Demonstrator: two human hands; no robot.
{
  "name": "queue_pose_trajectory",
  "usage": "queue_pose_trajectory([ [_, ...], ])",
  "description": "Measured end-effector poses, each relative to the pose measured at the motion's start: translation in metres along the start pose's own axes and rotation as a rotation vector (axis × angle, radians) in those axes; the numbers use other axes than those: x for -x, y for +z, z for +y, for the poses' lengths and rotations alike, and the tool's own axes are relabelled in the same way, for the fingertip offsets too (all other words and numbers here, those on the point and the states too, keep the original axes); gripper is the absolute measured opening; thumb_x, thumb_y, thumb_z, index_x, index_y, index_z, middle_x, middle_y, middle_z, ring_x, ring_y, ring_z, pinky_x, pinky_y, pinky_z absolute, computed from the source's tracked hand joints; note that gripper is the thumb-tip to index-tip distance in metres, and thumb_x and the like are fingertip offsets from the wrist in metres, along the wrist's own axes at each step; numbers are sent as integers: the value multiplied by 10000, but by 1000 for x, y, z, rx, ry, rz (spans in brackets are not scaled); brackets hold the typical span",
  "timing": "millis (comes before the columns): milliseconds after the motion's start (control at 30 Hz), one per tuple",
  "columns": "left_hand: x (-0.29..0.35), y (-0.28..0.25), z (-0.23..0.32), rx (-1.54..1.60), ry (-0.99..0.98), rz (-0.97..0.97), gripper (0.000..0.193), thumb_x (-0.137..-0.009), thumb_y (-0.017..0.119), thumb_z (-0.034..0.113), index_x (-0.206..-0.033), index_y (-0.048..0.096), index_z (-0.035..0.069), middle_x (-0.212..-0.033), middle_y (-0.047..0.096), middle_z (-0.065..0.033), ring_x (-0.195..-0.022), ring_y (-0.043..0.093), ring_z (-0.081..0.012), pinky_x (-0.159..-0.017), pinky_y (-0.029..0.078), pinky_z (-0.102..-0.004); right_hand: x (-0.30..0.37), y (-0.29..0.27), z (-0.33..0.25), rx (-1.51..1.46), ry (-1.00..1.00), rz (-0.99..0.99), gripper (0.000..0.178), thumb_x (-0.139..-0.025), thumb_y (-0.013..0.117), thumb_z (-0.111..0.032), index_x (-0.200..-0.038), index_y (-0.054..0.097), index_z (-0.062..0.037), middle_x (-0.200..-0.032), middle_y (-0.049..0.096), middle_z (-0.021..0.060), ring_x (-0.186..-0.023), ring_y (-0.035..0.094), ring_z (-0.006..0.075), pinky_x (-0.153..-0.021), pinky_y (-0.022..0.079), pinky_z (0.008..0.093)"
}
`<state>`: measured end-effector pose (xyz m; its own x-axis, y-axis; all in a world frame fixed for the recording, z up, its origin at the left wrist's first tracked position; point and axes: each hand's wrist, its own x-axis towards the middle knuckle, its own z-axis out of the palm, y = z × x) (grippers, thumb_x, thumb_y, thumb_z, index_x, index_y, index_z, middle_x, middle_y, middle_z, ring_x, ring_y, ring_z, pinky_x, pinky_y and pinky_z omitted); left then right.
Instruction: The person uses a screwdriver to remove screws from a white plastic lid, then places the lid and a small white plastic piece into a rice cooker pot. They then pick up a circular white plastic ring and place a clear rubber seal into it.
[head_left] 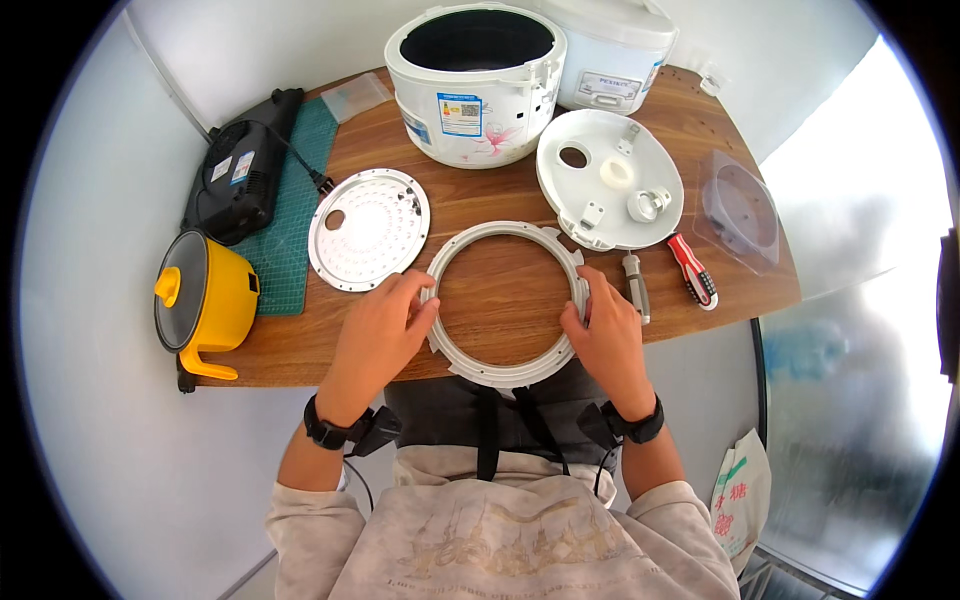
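Note:
A pale grey plastic ring [505, 376] with notched tabs lies at the table's near edge, its front part reaching past the wood. My left hand [385, 320] grips its left side between thumb and fingers. On the opposite side my right hand [605, 315] is closed around the rim in the same way. Left of the ring rests a round perforated metal plate [370, 230] with one larger hole. Beyond the ring, to the right, lies a white rice cooker lid shell [590, 170], inner side up. A grey-handled screwdriver [636, 290] is close to my right hand.
A white rice cooker body [475, 90] stands at the back beside a second, lidded cooker [610, 50]. A red-and-black screwdriver [692, 270] and a clear plastic container [738, 210] lie right. On the left are a yellow pot [215, 290], a black appliance [245, 165] and a green cutting mat [290, 262].

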<state>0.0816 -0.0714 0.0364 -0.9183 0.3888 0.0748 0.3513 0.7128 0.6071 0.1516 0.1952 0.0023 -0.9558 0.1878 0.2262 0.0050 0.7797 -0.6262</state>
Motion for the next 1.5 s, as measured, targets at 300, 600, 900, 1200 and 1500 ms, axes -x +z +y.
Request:
queue_pose_trajectory([
  [300, -20, 23, -15, -41, -123, -75, 398, -874, 678, 189, -1206, 524, 33, -768, 653, -203, -725, 665, -398, -664, 515, -463, -8, 11, 2, 148, -76, 71, 351, -812, 628, -36, -1148, 527, -17, -810, 633, 170, -677, 655, 398, -575, 531, 480],
  [600, -26, 27, -14, -65, -55, -63, 310, -904, 652, 175, -1117, 476, 34, -793, 651, -274, -788, 655, -480, -685, 499, -529, -8, 12, 3, 231, -53, 77, 284, -852, 639, -88, -1093, 492, -55, -761, 631, 134, -631, 653, 371, -526, 513, 474],
  [900, -36, 27, -19, -182, -44, -122, 287, -972, 623, 260, -1081, 472, 40, -775, 656, -274, -755, 653, -492, -662, 497, -552, -11, 13, 7, 268, -84, 57, 264, -900, 630, -103, -1128, 502, -71, -769, 647, 118, -622, 657, 368, -510, 509, 477],
  [1200, -68, 17, 1, -358, -21, -164, 351, -992, 589, 412, -1023, 553, 64, -775, 707, -197, -721, 696, -414, -616, 532, -493, -10, 11, 9, 216, -106, 78, 182, -947, 627, -166, -995, 471, -86, -765, 638, 104, -613, 649, 372, -498, 500, 468],
  [1500, -81, 23, -6, -287, 83, -186, 254, -1016, 570, 319, -1006, 529, 69, -809, 689, -206, -776, 667, -437, -664, 518, -520, -8, 16, 13, 202, -116, 119, 139, -980, 609, -157, -987, 486, -91, -761, 623, 94, -602, 631, 369, -489, 477, 467],
])
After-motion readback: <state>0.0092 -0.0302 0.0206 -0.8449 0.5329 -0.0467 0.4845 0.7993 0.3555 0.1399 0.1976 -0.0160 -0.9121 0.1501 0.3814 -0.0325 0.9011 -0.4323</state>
